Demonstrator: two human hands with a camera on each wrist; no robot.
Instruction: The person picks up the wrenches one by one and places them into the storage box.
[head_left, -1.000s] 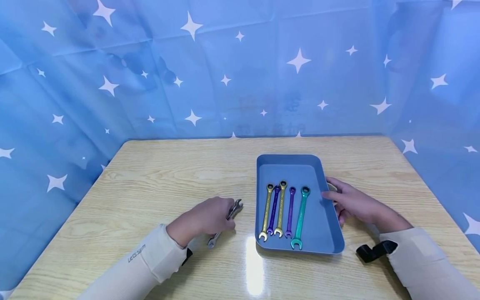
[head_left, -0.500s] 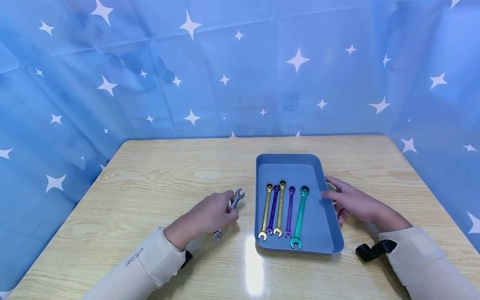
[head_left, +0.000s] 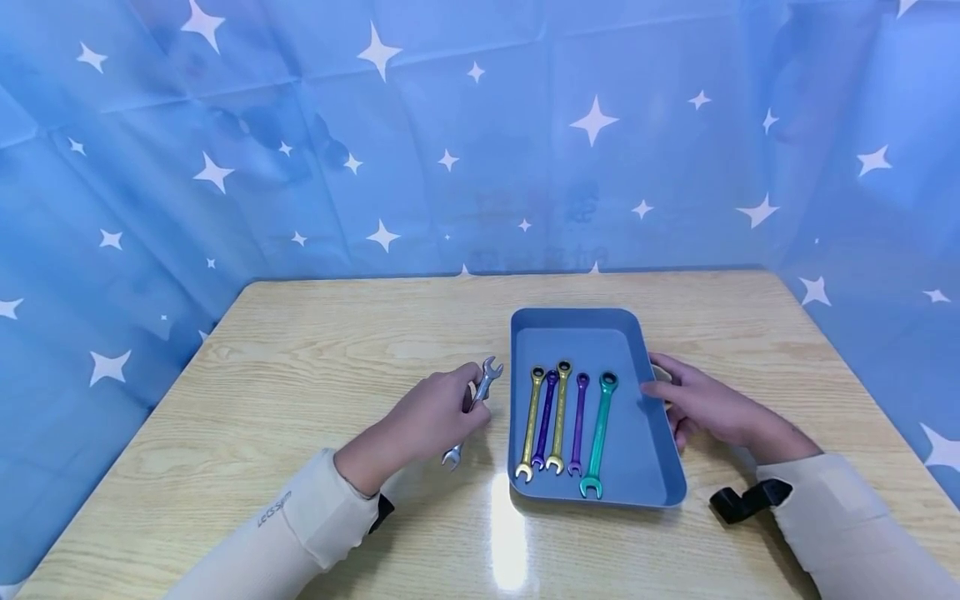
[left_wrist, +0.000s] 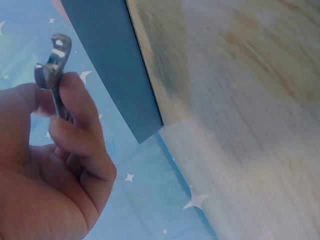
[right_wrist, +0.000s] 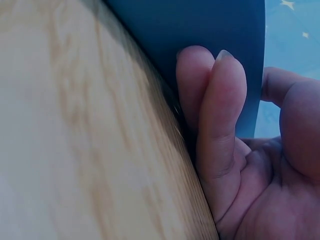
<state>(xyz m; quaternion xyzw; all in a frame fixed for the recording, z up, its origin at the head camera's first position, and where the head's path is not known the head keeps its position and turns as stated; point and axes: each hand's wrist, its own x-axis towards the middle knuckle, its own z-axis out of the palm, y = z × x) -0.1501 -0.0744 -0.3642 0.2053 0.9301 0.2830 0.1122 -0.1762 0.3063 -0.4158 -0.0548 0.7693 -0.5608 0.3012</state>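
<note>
My left hand (head_left: 431,417) grips a silver open-end wrench (head_left: 486,382) around its middle, both ends sticking out of the fist, left of the tray and over the table. One end of this wrench (left_wrist: 51,70) shows past the curled fingers in the left wrist view. My right hand (head_left: 708,408) holds the right wall of a blue-grey tray (head_left: 641,450), thumb over the rim and other fingers against the outside. In the tray lie two gold wrenches (head_left: 531,425), two purple wrenches (head_left: 580,425) and a green wrench (head_left: 598,433), side by side with ring ends away from me.
The light wooden table (head_left: 360,333) runs out to the left and behind the tray. A blue curtain with white stars (head_left: 450,158) hangs along its back and sides. A black strap piece (head_left: 750,502) sticks out at the right wrist.
My left hand has lifted the silver wrench from near the tabletop and moved it right and away from me, closer to the tray. The right hand and tray have stayed put.
</note>
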